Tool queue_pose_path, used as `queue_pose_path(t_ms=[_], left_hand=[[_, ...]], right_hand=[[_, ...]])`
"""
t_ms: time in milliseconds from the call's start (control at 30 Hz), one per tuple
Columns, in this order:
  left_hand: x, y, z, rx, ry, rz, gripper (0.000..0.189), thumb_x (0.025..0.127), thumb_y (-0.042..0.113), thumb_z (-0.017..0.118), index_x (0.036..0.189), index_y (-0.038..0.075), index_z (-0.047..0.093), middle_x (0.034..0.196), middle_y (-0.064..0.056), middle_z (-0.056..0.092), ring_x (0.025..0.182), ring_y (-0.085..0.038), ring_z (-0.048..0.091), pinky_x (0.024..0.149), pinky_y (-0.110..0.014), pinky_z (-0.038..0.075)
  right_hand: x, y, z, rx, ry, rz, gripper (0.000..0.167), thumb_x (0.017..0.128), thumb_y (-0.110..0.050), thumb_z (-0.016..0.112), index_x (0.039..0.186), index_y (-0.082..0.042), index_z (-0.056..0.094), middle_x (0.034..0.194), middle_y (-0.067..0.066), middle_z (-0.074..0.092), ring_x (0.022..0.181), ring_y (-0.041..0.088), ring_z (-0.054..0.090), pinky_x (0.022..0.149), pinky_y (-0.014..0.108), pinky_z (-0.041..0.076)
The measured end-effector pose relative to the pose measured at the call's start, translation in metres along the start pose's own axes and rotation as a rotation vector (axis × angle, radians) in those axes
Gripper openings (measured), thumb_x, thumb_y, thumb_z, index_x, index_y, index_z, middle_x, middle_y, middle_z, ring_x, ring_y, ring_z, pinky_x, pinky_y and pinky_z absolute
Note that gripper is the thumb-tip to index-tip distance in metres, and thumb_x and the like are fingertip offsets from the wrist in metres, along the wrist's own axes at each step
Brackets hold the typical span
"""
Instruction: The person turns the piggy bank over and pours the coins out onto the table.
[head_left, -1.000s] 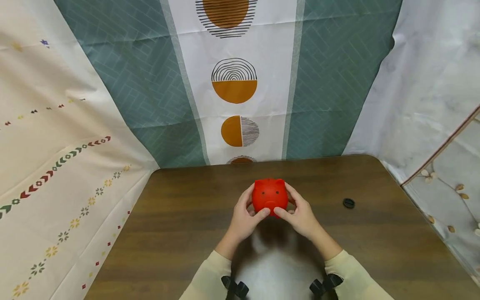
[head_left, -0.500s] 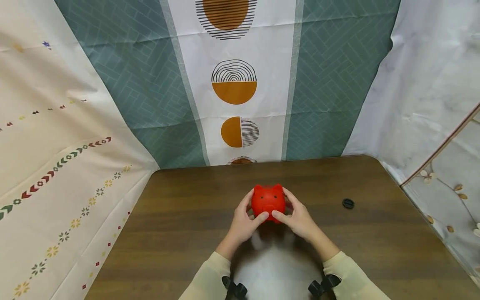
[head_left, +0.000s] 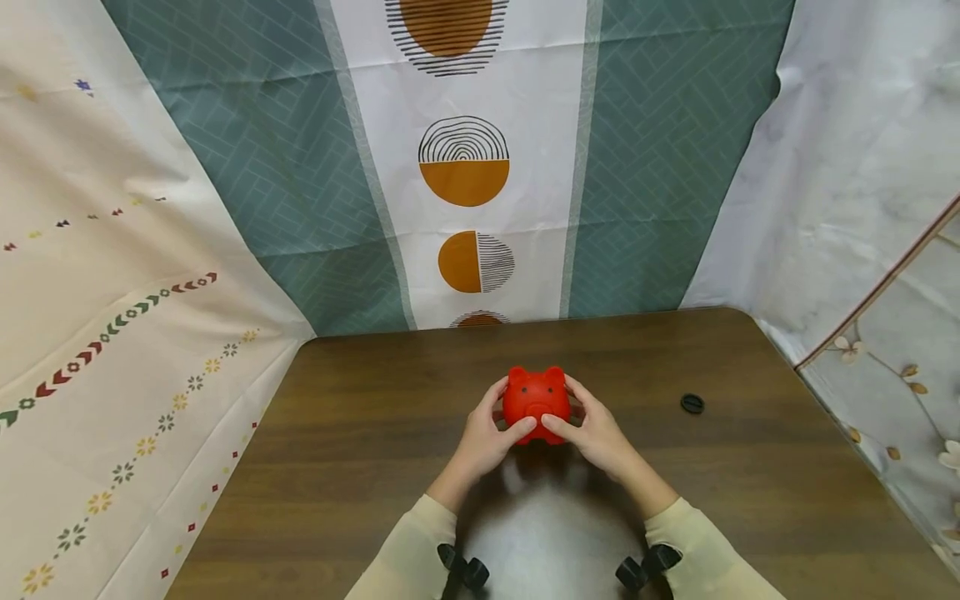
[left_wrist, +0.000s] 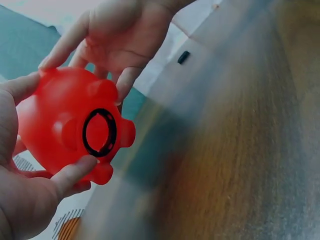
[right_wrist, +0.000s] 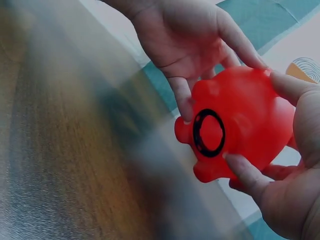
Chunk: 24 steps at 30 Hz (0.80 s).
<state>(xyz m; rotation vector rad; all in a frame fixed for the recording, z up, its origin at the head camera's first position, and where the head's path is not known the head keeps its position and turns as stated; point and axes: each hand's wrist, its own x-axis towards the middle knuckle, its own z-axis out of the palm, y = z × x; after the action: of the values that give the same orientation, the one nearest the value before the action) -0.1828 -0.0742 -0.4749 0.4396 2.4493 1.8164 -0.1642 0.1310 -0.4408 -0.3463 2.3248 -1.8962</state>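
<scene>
Both hands hold a red piggy bank [head_left: 536, 398] over the middle of the table, its face toward the head camera. My left hand [head_left: 482, 433] grips one side, and my right hand [head_left: 596, 433] grips the other; the thumbs lie low near the snout. The wrist views show its underside with stubby feet and a round opening edged by a black ring [left_wrist: 86, 132]. Through the opening only red shows. One thumb tip lies close to the ring in each wrist view. Apart from the bank, a small black round plug [head_left: 692, 404] with a slot lies on the table to the right.
The brown wooden table [head_left: 360, 467] has a glossy bright reflection near its front. A patterned green and white cloth [head_left: 300, 167] hangs behind it. Pale printed cloths hang at the left [head_left: 135, 350] and right [head_left: 847, 167].
Since one second ago, the piggy bank has come down slightly and tilted a little, with both hands still around it. Over the last half second it hardly moves. The plug stays put.
</scene>
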Motion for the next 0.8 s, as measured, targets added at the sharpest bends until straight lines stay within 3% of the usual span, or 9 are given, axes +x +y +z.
queue_pose_path(t_ms=[133, 267, 300, 367, 500, 567, 700, 800], left_hand=[[-0.001, 0.000, 0.002, -0.036, -0.011, 0.064, 0.075, 0.087, 0.032, 0.070, 0.149, 0.017, 0.030, 0.140, -0.006, 0.046, 0.114, -0.030, 0.053, 0.082, -0.035, 0.055], [-0.001, 0.008, 0.004, -0.159, -0.010, 0.275, 0.082, 0.084, 0.020, 0.074, 0.150, 0.013, 0.027, 0.147, -0.010, 0.038, 0.124, -0.032, 0.049, 0.090, -0.040, 0.051], [0.000, 0.011, 0.004, -0.189, -0.012, 0.298, 0.081, 0.083, 0.018, 0.074, 0.150, 0.014, 0.027, 0.147, -0.009, 0.038, 0.124, -0.031, 0.049, 0.092, -0.040, 0.050], [0.001, 0.012, 0.003, -0.179, -0.002, 0.282, 0.079, 0.084, 0.021, 0.074, 0.149, 0.017, 0.030, 0.146, -0.006, 0.040, 0.122, -0.029, 0.051, 0.090, -0.038, 0.051], [0.001, 0.003, 0.004, -0.127, -0.021, 0.066, 0.072, 0.086, 0.029, 0.072, 0.147, 0.024, 0.033, 0.138, 0.000, 0.047, 0.114, -0.025, 0.054, 0.081, -0.034, 0.056], [0.001, -0.002, 0.005, -0.104, -0.024, 0.010, 0.074, 0.086, 0.031, 0.072, 0.148, 0.023, 0.033, 0.140, 0.000, 0.046, 0.116, -0.026, 0.053, 0.081, -0.035, 0.056], [0.000, -0.006, 0.006, -0.096, -0.012, 0.000, 0.076, 0.085, 0.031, 0.073, 0.148, 0.019, 0.032, 0.142, -0.003, 0.044, 0.116, -0.028, 0.052, 0.084, -0.037, 0.055], [-0.002, 0.004, 0.004, -0.118, -0.006, 0.034, 0.075, 0.086, 0.027, 0.072, 0.149, 0.015, 0.032, 0.142, -0.006, 0.044, 0.115, -0.028, 0.053, 0.084, -0.036, 0.055]], right_hand=[[0.002, 0.014, 0.002, -0.037, 0.039, -0.064, 0.077, 0.086, -0.026, 0.074, 0.149, -0.013, 0.033, 0.137, 0.012, 0.049, 0.111, 0.035, 0.054, 0.076, 0.034, 0.056], [0.003, 0.025, 0.003, -0.132, 0.136, -0.329, 0.081, 0.080, -0.018, 0.079, 0.148, -0.014, 0.036, 0.145, 0.009, 0.042, 0.117, 0.032, 0.053, 0.075, 0.034, 0.057], [0.003, 0.025, 0.003, -0.139, 0.155, -0.364, 0.081, 0.079, -0.016, 0.079, 0.148, -0.015, 0.036, 0.146, 0.007, 0.042, 0.118, 0.031, 0.053, 0.076, 0.034, 0.057], [0.001, 0.022, 0.003, -0.136, 0.161, -0.369, 0.079, 0.080, -0.015, 0.078, 0.148, -0.013, 0.037, 0.145, 0.008, 0.043, 0.116, 0.033, 0.053, 0.074, 0.034, 0.057], [-0.005, 0.008, 0.004, -0.067, 0.106, -0.165, 0.074, 0.085, -0.019, 0.074, 0.148, -0.010, 0.036, 0.132, 0.015, 0.055, 0.109, 0.038, 0.056, 0.073, 0.032, 0.057], [-0.009, 0.001, 0.005, -0.061, 0.088, -0.112, 0.075, 0.085, -0.018, 0.074, 0.148, -0.005, 0.034, 0.131, 0.020, 0.054, 0.111, 0.042, 0.055, 0.075, 0.034, 0.057], [-0.011, -0.003, 0.005, -0.073, 0.072, -0.070, 0.076, 0.086, -0.019, 0.073, 0.148, -0.006, 0.033, 0.132, 0.019, 0.054, 0.114, 0.040, 0.054, 0.079, 0.036, 0.056], [-0.007, 0.000, 0.004, -0.103, 0.073, -0.097, 0.076, 0.085, -0.022, 0.074, 0.148, -0.007, 0.034, 0.132, 0.017, 0.054, 0.114, 0.040, 0.054, 0.079, 0.037, 0.056]])
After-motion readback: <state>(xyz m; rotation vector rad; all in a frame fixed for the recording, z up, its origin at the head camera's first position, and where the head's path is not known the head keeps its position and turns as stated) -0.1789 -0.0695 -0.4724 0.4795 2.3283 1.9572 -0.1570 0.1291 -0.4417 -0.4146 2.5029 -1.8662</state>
